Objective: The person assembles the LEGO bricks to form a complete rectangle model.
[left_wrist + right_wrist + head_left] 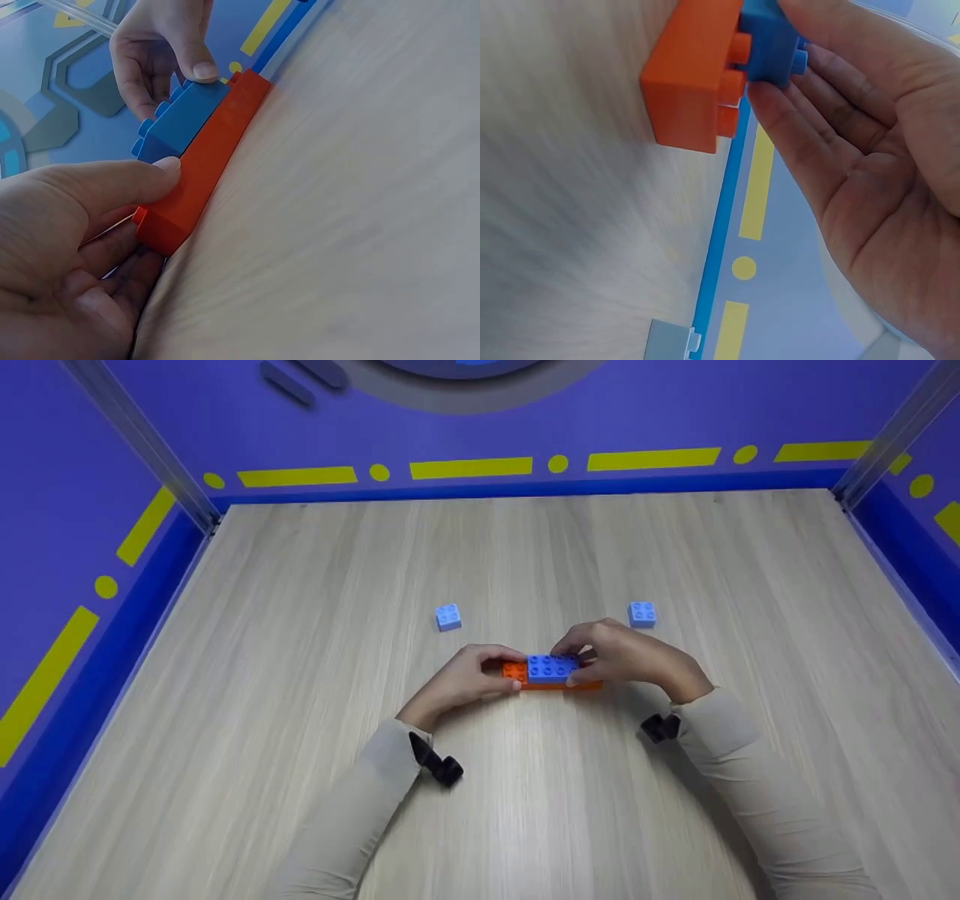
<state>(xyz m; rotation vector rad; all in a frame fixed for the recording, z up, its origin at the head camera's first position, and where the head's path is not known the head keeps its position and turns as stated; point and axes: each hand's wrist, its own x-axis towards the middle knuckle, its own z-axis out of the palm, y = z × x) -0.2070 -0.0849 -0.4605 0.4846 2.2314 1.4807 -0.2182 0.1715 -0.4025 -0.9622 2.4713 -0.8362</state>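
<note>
A long orange toy brick point(514, 672) lies on the table, its left end held between the thumb and fingers of my left hand point(472, 676). On top of it sits a blue eight-stud brick point(553, 668), which my right hand point(611, 654) pinches from the front and back. Bare orange studs show at both ends of the orange brick. In the left wrist view a thin dark line runs between the blue brick point(184, 120) and the orange brick point(214, 150); whether they are pressed fully together I cannot tell.
Two small light-blue four-stud bricks stand farther back on the wooden table point(337, 585): the left one point(448, 617) beyond my left hand, the right one point(642, 614) just behind my right hand. Blue-purple walls point(675, 412) with yellow marks border the table at the back and sides.
</note>
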